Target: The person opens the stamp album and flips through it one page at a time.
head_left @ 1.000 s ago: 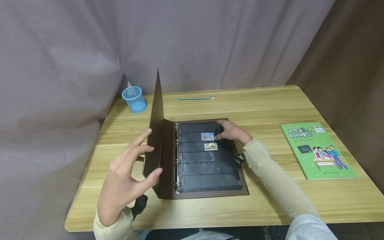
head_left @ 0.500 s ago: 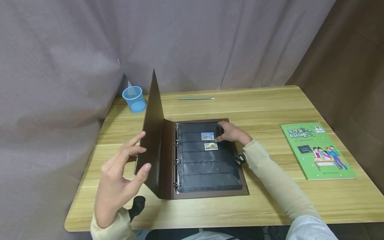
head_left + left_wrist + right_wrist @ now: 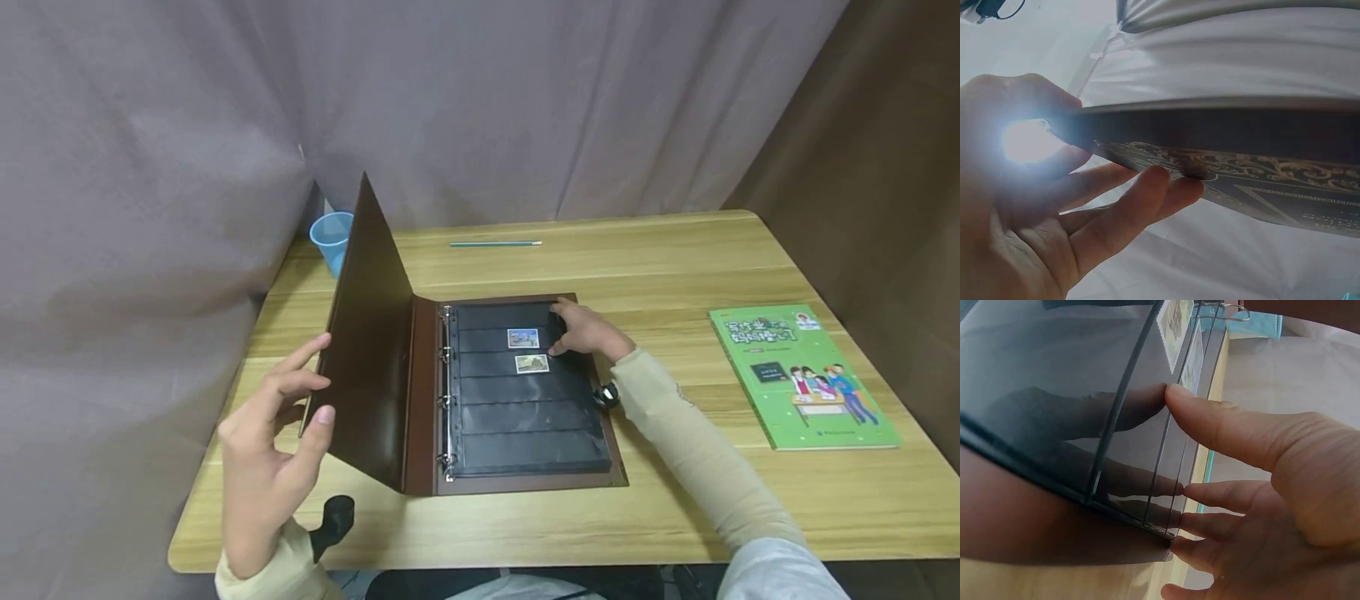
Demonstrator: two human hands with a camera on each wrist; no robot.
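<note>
A brown stamp album (image 3: 420,392) with a ring binding lies on the table. Its front cover (image 3: 367,350) stands up, leaning left. My left hand (image 3: 270,442) holds the cover's free edge between thumb and fingers; in the left wrist view, the fingertips (image 3: 1159,178) touch its gold-patterned outer face. My right hand (image 3: 588,329) rests at the upper right of the black pocket page (image 3: 525,417), thumb and fingertips on its surface. Two small stamps, a blue one (image 3: 522,338) and a yellowish one (image 3: 532,364), sit in the page's strips, left of the right thumb.
A green book (image 3: 806,375) lies at the right of the wooden table (image 3: 660,258). A pencil (image 3: 495,243) lies near the back. Behind the raised cover, a blue cup (image 3: 330,237) is partly hidden. Grey curtains (image 3: 465,100) hang close behind.
My left hand has moved left with the cover, which now leans further from the page and overlaps the cup. The right hand has stayed on the page.
</note>
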